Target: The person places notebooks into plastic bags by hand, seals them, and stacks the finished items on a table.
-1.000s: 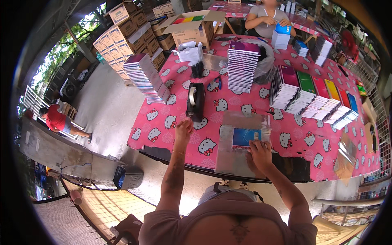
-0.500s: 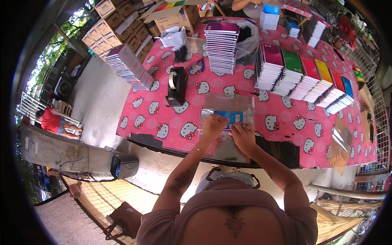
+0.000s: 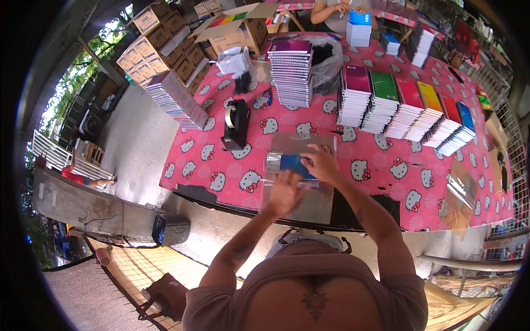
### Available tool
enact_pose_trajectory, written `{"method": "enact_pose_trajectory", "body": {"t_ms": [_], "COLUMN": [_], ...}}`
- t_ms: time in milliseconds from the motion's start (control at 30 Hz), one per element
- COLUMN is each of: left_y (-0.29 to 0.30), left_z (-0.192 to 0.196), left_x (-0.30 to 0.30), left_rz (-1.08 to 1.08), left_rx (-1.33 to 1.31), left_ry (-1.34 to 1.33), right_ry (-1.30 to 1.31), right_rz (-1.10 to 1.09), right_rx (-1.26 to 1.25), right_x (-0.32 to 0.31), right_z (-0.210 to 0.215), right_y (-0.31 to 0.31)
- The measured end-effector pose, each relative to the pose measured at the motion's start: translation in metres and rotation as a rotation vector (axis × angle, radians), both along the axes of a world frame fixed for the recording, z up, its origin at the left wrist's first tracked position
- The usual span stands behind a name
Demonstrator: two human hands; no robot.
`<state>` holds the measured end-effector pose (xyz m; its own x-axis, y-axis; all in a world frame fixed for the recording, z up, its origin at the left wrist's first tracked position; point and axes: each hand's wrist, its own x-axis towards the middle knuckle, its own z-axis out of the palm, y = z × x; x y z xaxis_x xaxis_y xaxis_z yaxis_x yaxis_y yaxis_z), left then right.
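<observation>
A blue spiral notebook (image 3: 291, 162) lies on a flat board (image 3: 314, 212) at the table's near edge. Shiny clear plastic film (image 3: 273, 162) sticks out at the notebook's left end. My left hand (image 3: 286, 193) is over the notebook's near edge, smeared by motion, its fingers spread. On the far right part of the notebook rests my right hand (image 3: 323, 164), with its fingers bent and apart. Between them the hands hide much of the cover.
A black tape dispenser (image 3: 236, 126) stands left of the board. Spiral notebook stacks (image 3: 290, 74) rise behind it, with a row of coloured stacks (image 3: 383, 105) at right. Cartons (image 3: 237, 36) are at the far left. Across the table, a person (image 3: 334, 16) handles a blue-topped stack (image 3: 359, 34).
My left hand has drawn back toward me, to the notebook's near edge. My right hand has moved farther away, onto its far side. The whole view has shifted slightly.
</observation>
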<state>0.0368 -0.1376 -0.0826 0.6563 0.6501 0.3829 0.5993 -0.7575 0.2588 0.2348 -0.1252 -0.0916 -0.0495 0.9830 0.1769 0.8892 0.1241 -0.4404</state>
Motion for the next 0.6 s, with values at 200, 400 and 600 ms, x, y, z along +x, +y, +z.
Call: {"method": "enact_pose_trajectory", "body": {"t_ms": [200,400,600], "left_y": [0.017,0.053,0.167], "left_z": [0.015,-0.033,-0.021], "left_x": [-0.001,-0.026,-0.114], "left_rz": [-0.138,0.158,0.465], "left_rx": [-0.104,-0.329,0.108], "left_ry": [-0.439,-0.499,-0.556], "right_ry": [0.649,0.849,0.046], "right_rz": [0.101,0.024,0.441], "right_rx": [-0.680,-0.555,0.237], "right_x": [0.079,0.053,0.013], "right_z": [0.040,0.057,0.116], "right_y": [0.052,0.008,-0.033]}}
